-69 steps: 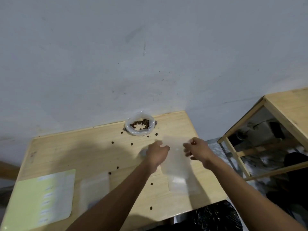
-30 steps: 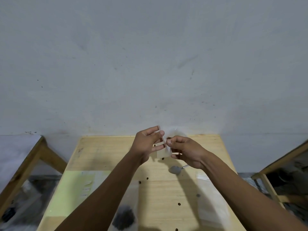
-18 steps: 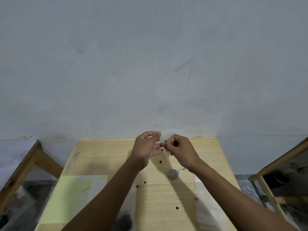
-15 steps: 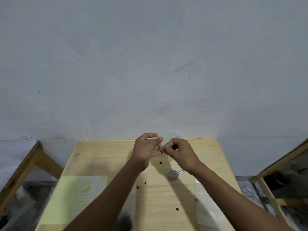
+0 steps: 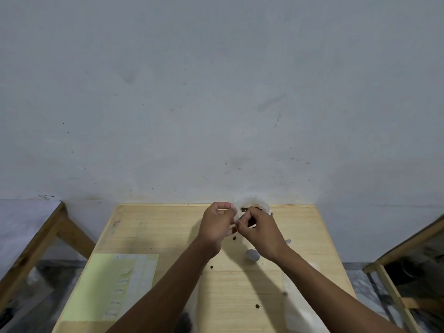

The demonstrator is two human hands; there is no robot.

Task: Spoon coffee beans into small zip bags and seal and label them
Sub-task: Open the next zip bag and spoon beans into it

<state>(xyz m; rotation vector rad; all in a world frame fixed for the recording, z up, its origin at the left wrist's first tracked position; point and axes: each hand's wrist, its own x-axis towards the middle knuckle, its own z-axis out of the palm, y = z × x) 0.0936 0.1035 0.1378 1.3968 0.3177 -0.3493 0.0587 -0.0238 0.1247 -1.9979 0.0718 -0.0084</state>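
Both hands meet above the far middle of the wooden table (image 5: 168,227). My left hand (image 5: 217,223) and my right hand (image 5: 258,230) pinch the top of a small clear zip bag (image 5: 236,222) between their fingertips; most of the bag is hidden behind the fingers. Just behind the hands sits the open plastic bag of coffee beans (image 5: 252,204) against the wall. A grey spoon (image 5: 252,255) lies on the table under my right wrist. Loose beans (image 5: 234,238) dot the wood.
A yellow label sheet (image 5: 105,287) lies at the near left. Empty clear zip bags (image 5: 300,306) lie at the near right. Another wooden table (image 5: 36,239) stands to the left and a wooden frame (image 5: 394,296) to the right. A grey wall rises behind.
The view swung from the table's right side to face it squarely. The hands raised the small bag, drew close together and now pinch its top edge near the bean bag.
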